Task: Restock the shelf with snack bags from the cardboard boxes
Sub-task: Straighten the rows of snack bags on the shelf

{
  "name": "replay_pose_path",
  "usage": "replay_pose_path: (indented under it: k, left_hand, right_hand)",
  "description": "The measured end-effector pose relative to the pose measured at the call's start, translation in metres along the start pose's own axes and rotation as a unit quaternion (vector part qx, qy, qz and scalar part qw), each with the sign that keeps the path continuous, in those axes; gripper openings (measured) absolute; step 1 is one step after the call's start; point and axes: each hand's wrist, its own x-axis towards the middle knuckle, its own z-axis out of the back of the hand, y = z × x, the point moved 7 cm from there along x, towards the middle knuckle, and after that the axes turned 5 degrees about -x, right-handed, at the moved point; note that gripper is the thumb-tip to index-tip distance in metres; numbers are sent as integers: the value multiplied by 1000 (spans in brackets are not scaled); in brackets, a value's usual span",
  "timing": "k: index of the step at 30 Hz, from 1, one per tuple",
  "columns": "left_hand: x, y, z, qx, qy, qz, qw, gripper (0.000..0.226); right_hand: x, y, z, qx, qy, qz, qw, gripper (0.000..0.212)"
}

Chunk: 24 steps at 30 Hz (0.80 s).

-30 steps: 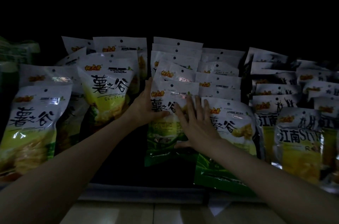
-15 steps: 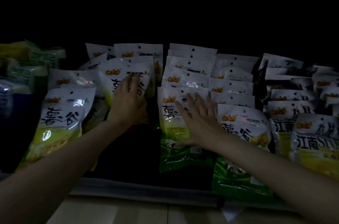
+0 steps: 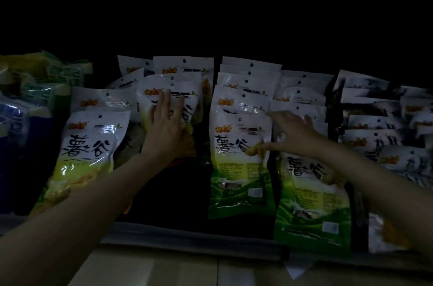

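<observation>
Pressing flat-fingered on an upright yellow snack bag (image 3: 168, 107), the left hand (image 3: 167, 128) sits left of the spread, empty right hand (image 3: 293, 135) hovering over the green bags (image 3: 241, 156).

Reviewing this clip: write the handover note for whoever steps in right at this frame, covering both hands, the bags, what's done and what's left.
Left hand: flat, fingers straight, pressing the yellow bag in the second row; no grip on anything.
Right hand: open, fingers spread, over the rows of green bags, holding nothing.
Done: the shelf carries several rows of upright bags.
Left: a dark gap at the front, below the left hand, looks unfilled. No cardboard boxes in view, so remaining stock cannot be told.
</observation>
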Motion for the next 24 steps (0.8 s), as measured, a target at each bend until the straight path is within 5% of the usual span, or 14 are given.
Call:
replay_pose_path:
  k: [4,7,9,16,21,24]
  left_hand:
    - [-6,-47,-15,-13,47,-117,992,80]
    - [-18,-69,-40,4,173,-150,973,89]
    - [-24,-75,-45,-7,216,-145,966,92]
    - [-25,-47,-8,-138,117,-82,980,70]
    - [-43,3,20,-337,62,73,937,41]
    - [-57,31,39,-324,24,92,941,54]
  right_hand:
    - [-12,-34,2,8,58,-32,998,81]
    - [-19,-43,2,-7,113,-21,993,34]
    - [-23,-35,15,12,111,14,994,23]
    - [-9,58,66,77,66,156,983,19]
    - [41,140,55,142,-34,170,974,16]
    - [60,184,51,204,-85,169,961,29]
